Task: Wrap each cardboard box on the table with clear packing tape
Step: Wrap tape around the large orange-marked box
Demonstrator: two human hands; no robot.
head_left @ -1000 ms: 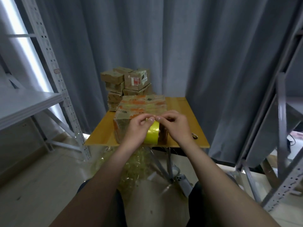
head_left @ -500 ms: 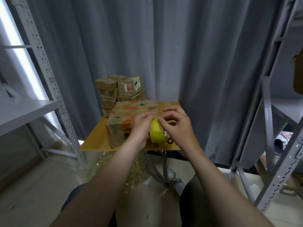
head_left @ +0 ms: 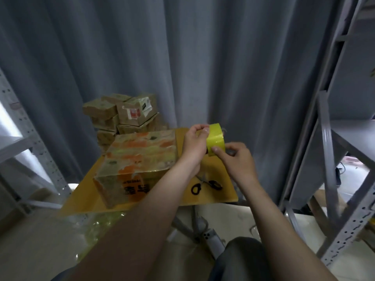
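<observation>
A large cardboard box [head_left: 138, 159] with orange patches and a glossy taped skin lies on the yellow table [head_left: 223, 191]. To its right, above the table, my left hand [head_left: 194, 145] grips a yellowish roll of packing tape [head_left: 216, 141] by its rim. My right hand [head_left: 235, 161] pinches the roll's lower front edge with thumb and fingertips. Both hands are clear of the box. Black-handled scissors [head_left: 207, 186] lie on the table below the hands.
Several small cardboard boxes [head_left: 123, 116] are stacked at the table's far left against a grey curtain. Metal shelving [head_left: 328, 159] stands close on the right, another rack [head_left: 30, 142] on the left. Crumpled clear plastic [head_left: 97, 226] lies on the floor under the table.
Both hands have carried the tape roll from the box's front face up and to the right, off the box. The scissors have come into view.
</observation>
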